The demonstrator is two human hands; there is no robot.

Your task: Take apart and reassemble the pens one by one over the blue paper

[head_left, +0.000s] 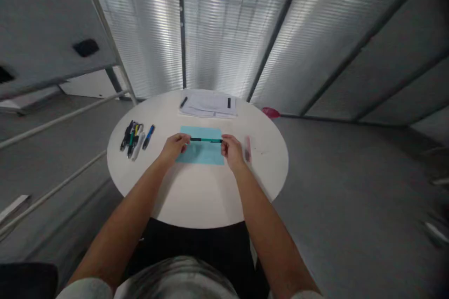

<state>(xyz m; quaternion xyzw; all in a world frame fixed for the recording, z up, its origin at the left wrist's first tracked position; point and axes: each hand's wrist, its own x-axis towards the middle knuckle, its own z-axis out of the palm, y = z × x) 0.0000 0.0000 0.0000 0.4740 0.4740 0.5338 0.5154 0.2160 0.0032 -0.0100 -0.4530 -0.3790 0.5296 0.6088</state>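
Observation:
A green pen [208, 140] with a black grip is held level between my two hands. My left hand [175, 146] pinches its dark tip end, fingers closed. At the other end, my right hand [231, 148] has its fingers closed on the pen. Beneath lies a light blue sheet [199, 156] on the round white table [199, 201]. Just right of my right hand is a narrow pinkish, see-through item [248, 149] whose kind I cannot make out.
Left on the table lie several pens [132, 138] in a group, with a blue pen [148, 137] beside them. White papers [208, 103] rest at the far edge. A red object [271, 112] shows beyond the table, and a white metal frame [66, 114] stands to the left.

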